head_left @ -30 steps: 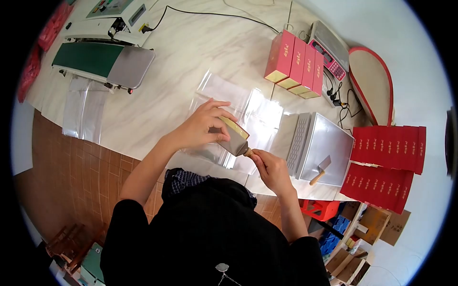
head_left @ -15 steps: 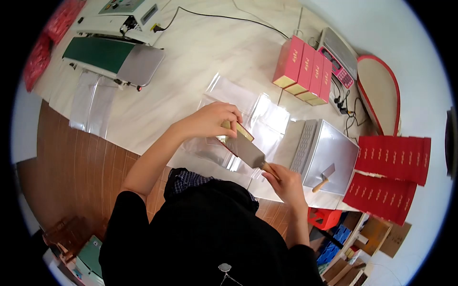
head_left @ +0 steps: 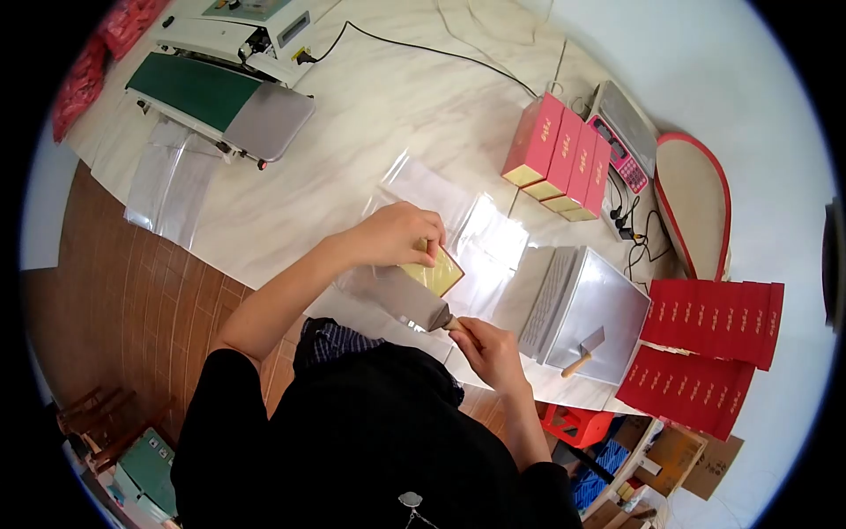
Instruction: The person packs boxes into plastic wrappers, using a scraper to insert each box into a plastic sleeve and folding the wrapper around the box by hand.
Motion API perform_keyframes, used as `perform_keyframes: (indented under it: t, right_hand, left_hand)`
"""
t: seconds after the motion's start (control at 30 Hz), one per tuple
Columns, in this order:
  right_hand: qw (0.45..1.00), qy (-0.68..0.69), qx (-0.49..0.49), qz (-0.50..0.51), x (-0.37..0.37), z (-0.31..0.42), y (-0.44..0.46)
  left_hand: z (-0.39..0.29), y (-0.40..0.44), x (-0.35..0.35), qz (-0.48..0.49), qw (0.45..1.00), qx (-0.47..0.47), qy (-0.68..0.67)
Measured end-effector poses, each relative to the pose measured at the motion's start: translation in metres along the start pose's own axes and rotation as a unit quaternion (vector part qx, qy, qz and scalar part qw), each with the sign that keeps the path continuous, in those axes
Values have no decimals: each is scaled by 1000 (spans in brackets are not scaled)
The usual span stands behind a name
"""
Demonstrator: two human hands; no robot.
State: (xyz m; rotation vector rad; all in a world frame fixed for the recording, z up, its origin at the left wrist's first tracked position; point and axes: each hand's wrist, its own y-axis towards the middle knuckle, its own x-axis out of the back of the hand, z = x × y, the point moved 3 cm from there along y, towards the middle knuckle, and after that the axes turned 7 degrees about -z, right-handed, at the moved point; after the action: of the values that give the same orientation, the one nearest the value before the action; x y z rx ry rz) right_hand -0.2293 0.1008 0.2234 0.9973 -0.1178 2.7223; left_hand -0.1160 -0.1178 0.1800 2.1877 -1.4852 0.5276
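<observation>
On my head view, my left hand [head_left: 404, 234] pinches the yellow-faced box [head_left: 439, 275] near centre, above clear plastic [head_left: 493, 231] on the worktop [head_left: 352, 115]. At 5 o'clock my right hand [head_left: 493, 354] grips the scraper [head_left: 412, 301], its blade beside the box; I can't tell if they touch. Another trowel [head_left: 586, 350] lies at 4 o'clock, red boxes [head_left: 564, 154] at 2.

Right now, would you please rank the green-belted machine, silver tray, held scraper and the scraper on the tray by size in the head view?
1. Green-belted machine
2. Silver tray
3. Held scraper, in the right hand
4. Scraper on the tray
</observation>
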Motion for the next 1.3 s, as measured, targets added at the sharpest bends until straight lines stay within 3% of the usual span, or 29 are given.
perform_keyframes:
  t: [0.03, 0.17, 0.23, 0.33, 0.43, 0.67, 0.73, 1.2, 1.3]
  right_hand:
    - [1000, -20, 7, -8, -2, -1, 3]
    - [996, -85, 2, -21, 2, 0, 12]
    - [995, -96, -7, -29, 3, 2, 14]
    - [992, -110, -14, -54, 4, 4, 14]
    - [989, -128, -19, -65, 4, 7, 12]
    - [979, -191, -35, -54, 7, 7, -2]
    - [976, -209, -41, -35, 13, 7, -10]
    - [962, -270, -41, -11, 33, 8, -44]
    - [971, -231, -44, -32, 43, 11, -40]
  left_hand:
    - [-1, -1, 1, -34, 999, -38, 4]
    - [2, -5, 8, -136, 988, -49, 63]
    - [11, -11, 16, -164, 976, 97, -105]
    - [23, -30, 7, -244, 942, 127, -194]
    - [35, -37, -18, -307, 896, 85, -310]
    - [63, -38, -49, -349, 868, 86, -344]
    - [67, -34, -48, -401, 867, 45, -292]
    - [66, -27, -45, -399, 861, 38, -313]
    - [65, -30, -40, -395, 857, 58, -325]
